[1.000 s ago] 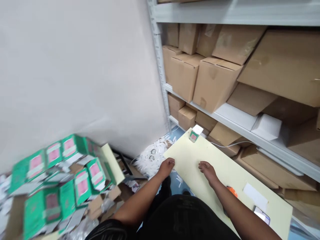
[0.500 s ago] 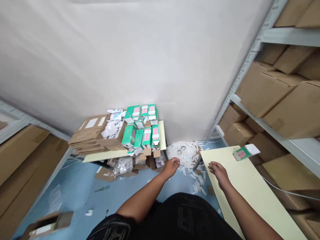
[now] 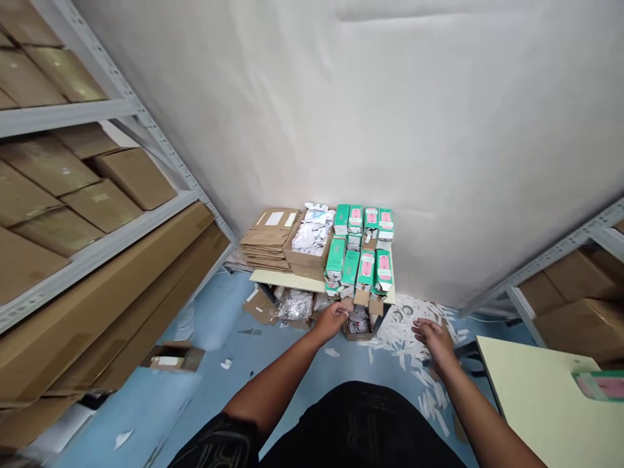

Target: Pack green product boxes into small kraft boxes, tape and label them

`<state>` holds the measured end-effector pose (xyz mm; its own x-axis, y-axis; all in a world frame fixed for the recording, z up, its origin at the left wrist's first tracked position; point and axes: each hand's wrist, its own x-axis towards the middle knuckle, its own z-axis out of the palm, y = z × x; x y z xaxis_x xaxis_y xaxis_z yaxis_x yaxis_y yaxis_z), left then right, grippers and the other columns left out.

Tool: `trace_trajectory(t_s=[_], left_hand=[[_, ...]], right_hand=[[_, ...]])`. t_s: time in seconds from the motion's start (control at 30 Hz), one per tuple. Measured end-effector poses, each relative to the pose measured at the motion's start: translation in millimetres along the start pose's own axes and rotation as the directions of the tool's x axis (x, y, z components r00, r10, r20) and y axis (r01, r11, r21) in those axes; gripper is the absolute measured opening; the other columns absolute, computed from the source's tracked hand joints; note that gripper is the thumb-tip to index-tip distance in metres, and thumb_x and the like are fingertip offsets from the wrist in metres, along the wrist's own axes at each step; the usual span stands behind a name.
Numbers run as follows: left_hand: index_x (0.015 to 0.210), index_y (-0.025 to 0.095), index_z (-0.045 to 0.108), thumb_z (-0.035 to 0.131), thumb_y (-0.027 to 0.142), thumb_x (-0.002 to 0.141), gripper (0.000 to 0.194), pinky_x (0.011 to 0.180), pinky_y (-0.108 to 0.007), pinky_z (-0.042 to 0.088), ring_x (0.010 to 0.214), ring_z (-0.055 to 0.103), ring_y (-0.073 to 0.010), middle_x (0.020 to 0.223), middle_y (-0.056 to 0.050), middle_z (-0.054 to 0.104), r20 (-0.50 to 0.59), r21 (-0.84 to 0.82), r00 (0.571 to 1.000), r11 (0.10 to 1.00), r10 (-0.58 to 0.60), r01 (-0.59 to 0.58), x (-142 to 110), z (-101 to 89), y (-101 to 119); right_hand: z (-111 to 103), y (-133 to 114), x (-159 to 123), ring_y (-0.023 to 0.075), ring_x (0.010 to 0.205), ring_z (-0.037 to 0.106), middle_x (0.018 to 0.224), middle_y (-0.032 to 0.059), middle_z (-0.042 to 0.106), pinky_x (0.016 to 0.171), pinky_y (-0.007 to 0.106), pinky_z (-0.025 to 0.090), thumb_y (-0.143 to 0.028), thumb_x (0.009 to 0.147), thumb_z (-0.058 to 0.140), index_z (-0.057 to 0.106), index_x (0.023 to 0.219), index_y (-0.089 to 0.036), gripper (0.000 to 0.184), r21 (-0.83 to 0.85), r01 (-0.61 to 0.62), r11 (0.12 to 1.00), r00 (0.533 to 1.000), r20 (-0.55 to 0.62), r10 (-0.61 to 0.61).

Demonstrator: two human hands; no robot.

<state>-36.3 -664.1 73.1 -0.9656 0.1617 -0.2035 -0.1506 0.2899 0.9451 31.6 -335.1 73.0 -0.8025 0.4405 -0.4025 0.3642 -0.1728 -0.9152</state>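
Note:
My left hand (image 3: 331,320) is held out above the blue floor, its fingers loosely curled, with nothing visible in them. Behind it in view is an open cardboard box (image 3: 359,335) under the far table, apart from the hand. My right hand (image 3: 433,338) hangs over the paper-littered floor, fingers slightly bent and apart, holding nothing. Green cartons with pink panels (image 3: 366,268) stand in rows on the far table (image 3: 305,281). Another green and pink carton (image 3: 604,386) lies at the right edge on a pale yellow table (image 3: 546,396).
Beside the cartons are a box of white scraps (image 3: 312,235) and a stack of flattened cardboard (image 3: 268,244). White paper strips (image 3: 414,325) litter the floor. Shelving with brown boxes (image 3: 104,208) stands left; more shelving (image 3: 585,227) is right. A small open box (image 3: 175,357) sits on the floor.
The view has swung left, from the yellow table and right shelves to the far table and left shelves. Both hands stay held out in front of me, holding nothing visible.

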Motion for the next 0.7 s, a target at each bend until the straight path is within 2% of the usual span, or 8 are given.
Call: trace_trajectory(t_s=[0.17,0.3,0.4,0.53,0.7], left_hand=[[0.099,0.018,0.071,0.069,0.032,0.079,0.024,0.09,-0.035,0.054,0.096,0.07,-0.0228,0.1,-0.007,0.076,-0.153,-0.022,0.987,0.999,-0.043,0.04,6,-63.3,-11],[0.098,0.018,0.072,0.069,0.033,0.079,0.024,0.09,-0.035,0.055,0.095,0.07,-0.0229,0.098,-0.007,0.076,-0.291,-0.054,0.952,0.995,-0.094,0.082,21,-101.8,-19],[0.096,0.018,0.072,0.07,0.032,0.078,0.023,0.091,-0.035,0.055,0.095,0.071,-0.0229,0.097,-0.007,0.076,-0.405,-0.085,0.905,0.991,-0.131,0.105,37,-132.1,-21],[0.099,0.017,0.071,0.069,0.029,0.079,0.024,0.089,-0.034,0.055,0.093,0.071,-0.0218,0.097,-0.007,0.076,-0.538,-0.124,0.825,0.984,-0.172,0.125,58,-172.4,-15],[0.1,0.017,0.07,0.066,0.027,0.081,0.022,0.091,-0.033,0.054,0.094,0.071,-0.0206,0.098,-0.006,0.076,-0.678,-0.116,0.714,0.985,-0.174,0.13,80,-222.9,1]], right_hand=[[77,-18,5,0.0251,0.082,0.076,0.091,0.0084,0.079,0.072,0.032,0.059,-0.05,0.061,0.077,0.073,0.092,-0.019,0.044,-0.109,0.015,0.994,0.984,0.177,0.004],[137,-43,26,0.0257,0.078,0.074,0.086,0.0078,0.078,0.069,0.034,0.058,-0.054,0.062,0.077,0.073,0.093,-0.02,0.046,-0.164,0.056,0.985,0.937,0.349,0.005],[187,-68,47,0.0253,0.077,0.074,0.088,0.0081,0.078,0.067,0.033,0.057,-0.053,0.064,0.077,0.073,0.093,-0.021,0.044,-0.189,0.085,0.978,0.876,0.482,0.017],[250,-104,72,0.0231,0.075,0.072,0.086,0.0065,0.077,0.068,0.033,0.057,-0.048,0.068,0.077,0.073,0.092,-0.021,0.036,-0.189,0.149,0.971,0.756,0.654,0.012],[326,-135,93,0.0207,0.07,0.07,0.079,0.0047,0.075,0.063,0.03,0.054,-0.041,0.068,0.076,0.072,0.092,-0.02,0.032,-0.21,0.195,0.958,0.648,0.761,0.035]])
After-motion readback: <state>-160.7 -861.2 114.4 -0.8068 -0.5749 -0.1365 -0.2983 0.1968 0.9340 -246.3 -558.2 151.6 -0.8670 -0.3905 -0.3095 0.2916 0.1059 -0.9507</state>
